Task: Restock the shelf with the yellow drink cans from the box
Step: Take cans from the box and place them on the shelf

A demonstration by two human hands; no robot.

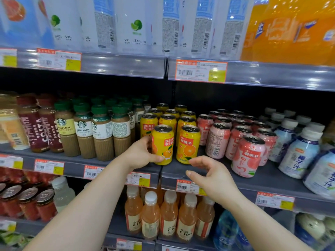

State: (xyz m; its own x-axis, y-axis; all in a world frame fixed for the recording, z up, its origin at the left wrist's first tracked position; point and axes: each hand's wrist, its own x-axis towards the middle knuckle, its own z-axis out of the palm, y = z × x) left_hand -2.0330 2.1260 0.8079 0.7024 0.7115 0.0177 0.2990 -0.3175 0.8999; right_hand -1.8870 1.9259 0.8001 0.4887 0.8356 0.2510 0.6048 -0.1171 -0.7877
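Pink cans (pixel 235 140) right; latte bottles (pixel 94 131) left; orange bottles (pixel 168 214) below.

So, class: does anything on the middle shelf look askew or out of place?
Yes. One pink can at the front leans left, out of line with its upright neighbours. The yellow cans stand straight.

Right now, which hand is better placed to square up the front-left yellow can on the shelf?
Left. The left hand already wraps the front-left yellow can. The right hand is open and empty, just below the neighbouring yellow can without gripping it.
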